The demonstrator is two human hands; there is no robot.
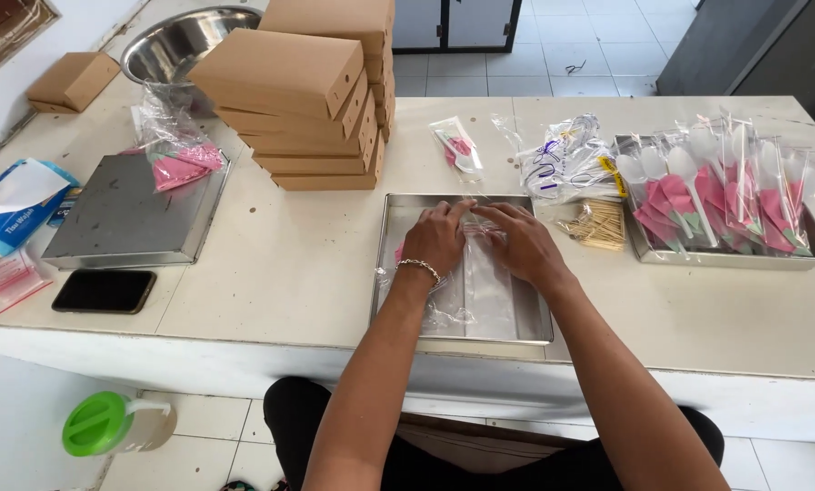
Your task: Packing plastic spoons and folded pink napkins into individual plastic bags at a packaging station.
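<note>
A: Where's the clear plastic sleeve (485, 273)?
B: Flat in the steel tray (385, 273), center of the counter. Left hand (435, 238) & right hand (523, 244) both press on its top end, fingers curled, pinching the film.
A: Tips?
B: Imo keep it flat and pinch only the film edge. Finished spoon packs (725, 195) sit well apart, right.

Head camera looks steeply down, close over the white counter (289, 273); single view.

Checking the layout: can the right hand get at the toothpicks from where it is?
Probably yes: the toothpicks lie uncovered just right of the right hand, beside the tray, nothing between.
</note>
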